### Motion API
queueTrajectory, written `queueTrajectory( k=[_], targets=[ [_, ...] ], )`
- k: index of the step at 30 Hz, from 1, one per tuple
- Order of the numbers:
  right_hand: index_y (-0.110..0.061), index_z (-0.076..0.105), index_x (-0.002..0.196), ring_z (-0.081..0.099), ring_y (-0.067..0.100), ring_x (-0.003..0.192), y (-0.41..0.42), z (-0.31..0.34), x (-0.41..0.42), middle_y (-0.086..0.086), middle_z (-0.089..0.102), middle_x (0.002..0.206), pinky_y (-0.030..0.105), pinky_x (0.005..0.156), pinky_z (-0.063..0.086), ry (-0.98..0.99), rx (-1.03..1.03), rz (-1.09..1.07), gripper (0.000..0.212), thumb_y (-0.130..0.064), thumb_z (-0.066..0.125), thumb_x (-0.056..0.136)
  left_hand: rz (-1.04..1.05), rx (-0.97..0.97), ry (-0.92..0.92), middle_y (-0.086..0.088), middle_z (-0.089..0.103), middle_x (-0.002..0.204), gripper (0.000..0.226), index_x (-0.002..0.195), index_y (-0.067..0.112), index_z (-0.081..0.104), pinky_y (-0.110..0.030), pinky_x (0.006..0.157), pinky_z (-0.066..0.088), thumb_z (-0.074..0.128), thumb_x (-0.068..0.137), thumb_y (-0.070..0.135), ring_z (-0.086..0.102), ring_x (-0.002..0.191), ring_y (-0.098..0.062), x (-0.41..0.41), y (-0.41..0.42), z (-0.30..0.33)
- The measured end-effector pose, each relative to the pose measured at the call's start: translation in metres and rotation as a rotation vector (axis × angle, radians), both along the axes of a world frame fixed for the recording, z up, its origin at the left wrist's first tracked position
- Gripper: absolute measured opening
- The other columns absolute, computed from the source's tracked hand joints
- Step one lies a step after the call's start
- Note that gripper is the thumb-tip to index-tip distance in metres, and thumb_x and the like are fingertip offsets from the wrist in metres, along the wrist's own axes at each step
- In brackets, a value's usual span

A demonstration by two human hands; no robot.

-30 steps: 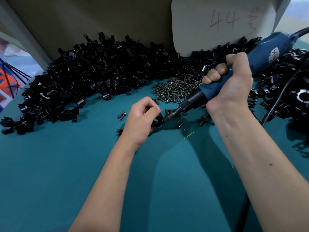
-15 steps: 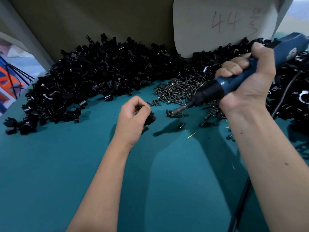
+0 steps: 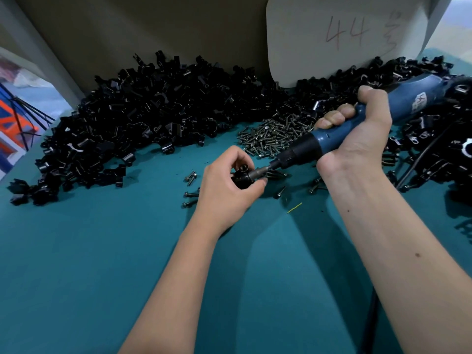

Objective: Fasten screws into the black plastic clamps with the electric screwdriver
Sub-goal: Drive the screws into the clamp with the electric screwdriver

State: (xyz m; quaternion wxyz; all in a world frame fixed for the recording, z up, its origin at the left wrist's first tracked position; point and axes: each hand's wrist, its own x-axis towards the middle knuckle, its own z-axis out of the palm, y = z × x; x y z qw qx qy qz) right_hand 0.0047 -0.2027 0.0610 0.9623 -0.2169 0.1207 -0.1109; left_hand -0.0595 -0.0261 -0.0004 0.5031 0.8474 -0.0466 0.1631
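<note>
Black plastic clamp (image 3: 241,178) now back on the bit: driver tip has returned from the screw pile and is seated at the clamp.

Left hand (image 3: 227,186) pinches the clamp between curled fingers and thumb, just above the teal tabletop (image 3: 102,251), near side of the heap of small metal screws (image 3: 274,135). Right hand (image 3: 357,139) is wrapped tight round the blue electric screwdriver (image 3: 339,131); half a second ago its bit was over at the heap, apart from the clamp. Probably a screw is loaded and driving starts now; the screw itself is hidden. Big pile of loose black clamps (image 3: 143,123) left of the heap, so plenty left.
</note>
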Motion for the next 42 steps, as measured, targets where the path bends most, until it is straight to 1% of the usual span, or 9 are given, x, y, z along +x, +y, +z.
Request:
queueTrajectory(
  k=[10,16,20,24,28,32,35,39,42],
  targets=[
    [-0.016,0.043,0.076,0.037,0.012,0.044,0.003,0.003,0.0,-0.004,0.041,0.055,0.024,0.045,0.035,-0.011,0.016,-0.034,0.023,-0.01,0.055,0.094,0.052,-0.029,0.016,0.0,0.059,0.064,0.023,0.079,0.025,0.049,-0.036,0.044,0.041,0.071,0.081,0.018,0.047,0.049,-0.018,-0.001,-0.007,-0.003],
    [-0.017,0.042,0.074,0.037,0.011,0.045,-0.002,0.002,-0.001,-0.005,0.041,0.057,0.024,0.046,0.036,-0.015,-0.035,-0.004,0.028,-0.013,0.059,0.096,0.22,0.247,-0.1,0.011,0.057,0.073,0.025,0.083,0.027,0.049,-0.033,0.06,0.043,0.074,0.078,0.023,0.055,0.072,-0.012,0.0,0.003,-0.002],
    [-0.015,0.047,0.1,0.048,0.011,0.049,-0.011,-0.002,0.003,-0.003,0.051,0.062,0.026,0.048,0.044,-0.008,-0.108,0.042,0.032,-0.028,0.075,0.093,0.362,-0.096,-0.136,0.012,0.056,0.069,0.021,0.08,0.022,0.054,-0.023,0.061,0.042,0.074,0.087,0.023,0.051,0.064,-0.009,0.005,0.022,0.001],
    [-0.007,0.051,0.119,0.057,0.015,0.055,-0.005,-0.012,0.006,0.005,0.057,0.077,0.029,0.052,0.051,0.121,-0.435,0.174,0.045,-0.017,0.08,0.087,0.174,-0.771,0.058,-0.007,0.04,0.065,0.023,0.08,0.011,0.049,-0.021,0.041,0.023,0.061,0.096,0.023,0.029,0.045,-0.014,0.008,0.02,0.006],
    [-0.009,0.04,0.124,0.061,0.019,0.064,0.009,-0.024,0.009,0.013,0.056,0.105,0.031,0.057,0.057,0.18,-0.727,0.233,0.051,0.002,0.072,0.085,0.062,-1.038,0.181,0.0,0.045,0.061,0.019,0.083,0.01,0.053,-0.017,0.036,0.02,0.049,0.102,0.013,0.029,0.04,-0.01,0.007,0.014,0.008],
    [-0.016,0.04,0.112,0.065,0.023,0.085,0.018,-0.037,0.007,0.006,0.058,0.107,0.034,0.066,0.056,0.134,-1.182,0.143,0.046,-0.017,0.079,0.088,0.02,-1.12,0.252,-0.003,0.052,0.067,0.024,0.082,0.01,0.054,-0.017,0.036,0.02,0.045,0.104,0.014,0.03,0.041,-0.01,0.006,0.013,0.009],
    [-0.016,0.043,0.113,0.06,0.017,0.082,0.018,-0.04,0.004,0.001,0.058,0.099,0.031,0.061,0.045,0.116,-1.543,0.023,0.051,-0.037,0.08,0.085,0.025,-1.128,0.254,-0.005,0.053,0.071,0.025,0.081,0.009,0.054,-0.017,0.036,0.019,0.045,0.104,0.014,0.029,0.04,-0.01,0.007,0.013,0.01],
    [-0.015,0.048,0.113,0.055,0.01,0.076,0.019,-0.042,-0.002,-0.002,0.058,0.099,0.027,0.056,0.038,0.123,-1.706,0.099,0.055,-0.048,0.082,0.084,0.046,-1.084,0.245,-0.003,0.055,0.066,0.026,0.08,0.008,0.053,-0.016,0.036,0.02,0.047,0.105,0.014,0.029,0.04,-0.01,0.007,0.011,0.009],
    [-0.013,0.052,0.123,0.046,0.017,0.092,0.022,-0.038,-0.004,0.007,0.052,0.122,0.029,0.078,0.039,0.106,-1.845,0.101,0.059,-0.044,0.082,0.084,0.12,-0.865,0.198,0.0,0.045,0.063,0.024,0.081,0.011,0.05,-0.019,0.038,0.023,0.052,0.105,0.017,0.03,0.041,-0.012,0.006,0.01,0.008]
  ],
)
